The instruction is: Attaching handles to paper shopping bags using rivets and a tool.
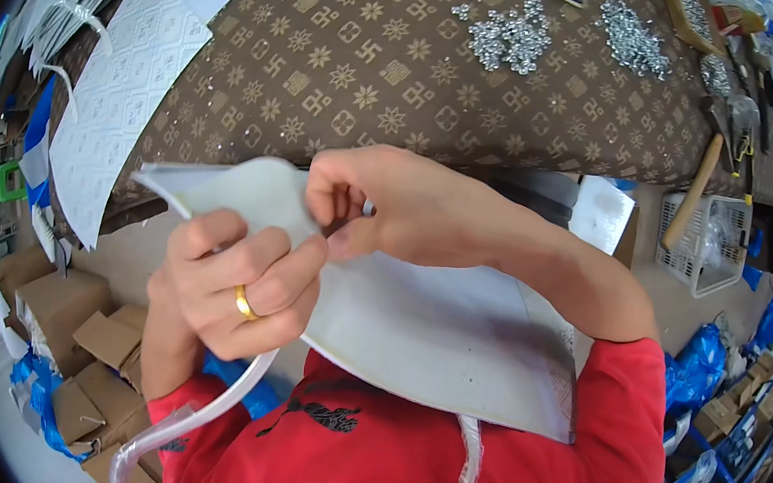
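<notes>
A pale grey, flexible sheet (452,336), folded over at its far left end, lies across my front. My left hand (241,286), with a gold ring on one finger, is closed on its folded edge. Beside it my right hand (353,199) is curled in a pinch at the same edge. A small pale bit shows between the right fingers, too hidden to name. From under my left hand a white tube-like strap (238,387) in clear plastic runs down to the lower left. Another length of such strap (467,469) hangs below the sheet's near edge.
Ahead stands a table with a brown patterned cloth (330,70). Two heaps of small shiny metal pieces (513,40) lie on it. Patterned white sheets (128,65) hang at the left. A hammer (697,188) overhangs a white basket (699,246). Cardboard boxes (65,308) are stacked lower left.
</notes>
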`<state>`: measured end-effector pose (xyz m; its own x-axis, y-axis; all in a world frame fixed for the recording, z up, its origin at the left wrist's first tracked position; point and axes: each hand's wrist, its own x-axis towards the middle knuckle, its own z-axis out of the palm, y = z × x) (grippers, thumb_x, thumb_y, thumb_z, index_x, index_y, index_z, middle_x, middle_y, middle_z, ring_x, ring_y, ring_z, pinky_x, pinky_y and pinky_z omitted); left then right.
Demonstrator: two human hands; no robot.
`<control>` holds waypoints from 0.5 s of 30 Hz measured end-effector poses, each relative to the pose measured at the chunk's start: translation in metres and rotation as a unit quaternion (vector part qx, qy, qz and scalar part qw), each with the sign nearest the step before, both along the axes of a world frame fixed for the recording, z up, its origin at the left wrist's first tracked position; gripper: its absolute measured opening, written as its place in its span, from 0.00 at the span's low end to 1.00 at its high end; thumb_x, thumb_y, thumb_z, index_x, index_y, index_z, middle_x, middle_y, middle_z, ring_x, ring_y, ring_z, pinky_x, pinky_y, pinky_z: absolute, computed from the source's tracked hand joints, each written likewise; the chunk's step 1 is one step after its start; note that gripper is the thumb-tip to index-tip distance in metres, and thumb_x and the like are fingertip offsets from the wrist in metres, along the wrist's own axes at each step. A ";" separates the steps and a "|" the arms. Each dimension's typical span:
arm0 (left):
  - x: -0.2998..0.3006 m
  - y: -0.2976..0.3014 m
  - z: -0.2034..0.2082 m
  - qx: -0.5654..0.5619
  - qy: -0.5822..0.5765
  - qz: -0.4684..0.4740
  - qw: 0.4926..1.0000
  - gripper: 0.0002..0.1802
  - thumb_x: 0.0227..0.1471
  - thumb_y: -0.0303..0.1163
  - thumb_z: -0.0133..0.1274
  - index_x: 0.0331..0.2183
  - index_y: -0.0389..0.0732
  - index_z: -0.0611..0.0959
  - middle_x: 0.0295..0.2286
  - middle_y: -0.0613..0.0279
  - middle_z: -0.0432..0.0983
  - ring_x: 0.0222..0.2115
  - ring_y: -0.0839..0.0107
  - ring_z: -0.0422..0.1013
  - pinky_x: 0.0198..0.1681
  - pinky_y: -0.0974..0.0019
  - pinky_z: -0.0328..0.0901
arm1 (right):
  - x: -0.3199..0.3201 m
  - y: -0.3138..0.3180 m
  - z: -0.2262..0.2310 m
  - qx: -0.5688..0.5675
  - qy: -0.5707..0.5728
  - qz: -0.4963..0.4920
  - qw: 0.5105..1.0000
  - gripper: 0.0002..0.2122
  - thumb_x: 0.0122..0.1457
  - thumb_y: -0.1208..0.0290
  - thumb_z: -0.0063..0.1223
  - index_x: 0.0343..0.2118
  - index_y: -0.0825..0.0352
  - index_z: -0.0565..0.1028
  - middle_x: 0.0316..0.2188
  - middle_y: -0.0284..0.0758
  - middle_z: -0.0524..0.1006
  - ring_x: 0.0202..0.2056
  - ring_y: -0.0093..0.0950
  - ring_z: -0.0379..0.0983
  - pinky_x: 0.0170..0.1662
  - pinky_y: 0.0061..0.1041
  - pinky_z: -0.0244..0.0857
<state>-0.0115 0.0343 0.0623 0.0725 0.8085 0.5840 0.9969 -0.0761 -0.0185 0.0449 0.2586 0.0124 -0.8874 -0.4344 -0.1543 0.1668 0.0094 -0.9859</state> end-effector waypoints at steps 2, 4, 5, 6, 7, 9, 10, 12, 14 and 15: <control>0.005 -0.010 0.018 -0.106 -0.030 0.039 0.993 0.13 0.28 0.27 0.61 0.24 0.44 0.76 0.32 0.64 0.81 0.28 0.68 0.72 0.30 0.63 0.60 | -0.001 0.007 -0.001 -0.009 0.038 0.024 0.999 0.09 0.54 0.78 0.64 0.36 0.68 0.75 0.31 0.29 0.75 0.33 0.20 0.70 0.37 0.22 0.65; 0.006 -0.029 0.033 -0.153 -0.044 0.065 0.985 0.13 0.29 0.26 0.61 0.23 0.43 0.75 0.33 0.63 0.82 0.28 0.68 0.72 0.29 0.63 0.61 | -0.005 0.032 -0.003 0.128 0.109 -0.095 0.981 0.09 0.55 0.78 0.64 0.37 0.68 0.76 0.32 0.31 0.76 0.33 0.22 0.71 0.38 0.24 0.67; 0.002 -0.042 0.038 -0.174 -0.070 0.083 0.979 0.13 0.31 0.27 0.61 0.23 0.42 0.74 0.32 0.61 0.82 0.28 0.67 0.73 0.28 0.65 0.60 | -0.006 0.050 -0.003 0.224 0.207 -0.219 0.927 0.10 0.55 0.77 0.64 0.39 0.68 0.76 0.33 0.32 0.77 0.33 0.23 0.73 0.38 0.25 0.68; -0.002 -0.057 0.041 -0.205 -0.097 0.113 0.967 0.14 0.33 0.28 0.62 0.23 0.40 0.73 0.32 0.59 0.82 0.27 0.67 0.73 0.26 0.66 0.60 | -0.010 0.070 -0.004 0.322 0.248 -0.268 0.873 0.10 0.56 0.76 0.65 0.40 0.68 0.77 0.32 0.34 0.78 0.33 0.26 0.74 0.39 0.27 0.69; -0.010 -0.073 0.041 -0.187 -0.091 0.103 0.973 0.14 0.33 0.28 0.62 0.23 0.40 0.73 0.32 0.59 0.82 0.27 0.67 0.73 0.26 0.66 0.60 | -0.012 0.085 -0.006 0.431 0.249 -0.325 0.804 0.11 0.56 0.75 0.65 0.41 0.68 0.78 0.32 0.35 0.78 0.33 0.29 0.76 0.40 0.29 0.70; -0.031 -0.107 0.043 -0.196 -0.239 0.204 0.929 0.12 0.43 0.30 0.62 0.25 0.38 0.74 0.35 0.57 0.83 0.29 0.65 0.74 0.27 0.64 0.64 | -0.006 0.105 -0.014 0.457 0.266 -0.322 0.786 0.10 0.56 0.75 0.65 0.41 0.68 0.79 0.31 0.36 0.78 0.33 0.31 0.76 0.40 0.30 0.70; -0.037 -0.123 0.044 -0.187 -0.226 0.182 0.938 0.12 0.43 0.30 0.62 0.25 0.38 0.74 0.35 0.57 0.83 0.29 0.65 0.74 0.27 0.64 0.64 | -0.007 0.113 -0.017 0.500 0.226 -0.327 0.769 0.10 0.56 0.74 0.65 0.40 0.68 0.80 0.30 0.36 0.78 0.33 0.33 0.76 0.41 0.31 0.70; -0.038 -0.150 0.038 -0.053 -0.546 0.307 0.778 0.09 0.56 0.34 0.59 0.30 0.38 0.79 0.40 0.55 0.82 0.30 0.60 0.75 0.36 0.60 0.71 | -0.007 0.121 -0.023 0.491 0.248 -0.322 0.771 0.09 0.56 0.74 0.64 0.39 0.68 0.80 0.31 0.36 0.78 0.33 0.34 0.76 0.40 0.31 0.70; -0.036 -0.166 0.029 0.108 -0.598 0.359 0.708 0.09 0.56 0.32 0.59 0.34 0.37 0.79 0.42 0.55 0.81 0.33 0.60 0.75 0.39 0.60 0.70 | -0.009 0.125 -0.027 0.488 0.259 -0.309 0.774 0.08 0.57 0.73 0.64 0.38 0.68 0.81 0.31 0.37 0.78 0.33 0.36 0.76 0.40 0.33 0.70; -0.032 -0.169 0.021 0.149 -0.592 0.372 0.699 0.10 0.55 0.31 0.59 0.36 0.37 0.78 0.42 0.55 0.81 0.35 0.61 0.75 0.41 0.61 0.70 | -0.009 0.128 -0.027 0.492 0.249 -0.309 0.775 0.08 0.57 0.73 0.64 0.38 0.68 0.81 0.31 0.37 0.78 0.33 0.36 0.76 0.40 0.33 0.70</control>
<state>-0.0438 -0.1343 0.0828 -0.9802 0.1959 0.0281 0.0878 0.3029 0.9490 0.0355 0.3864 -0.0142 -0.9347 0.2075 0.2885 0.0400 0.8680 -0.4950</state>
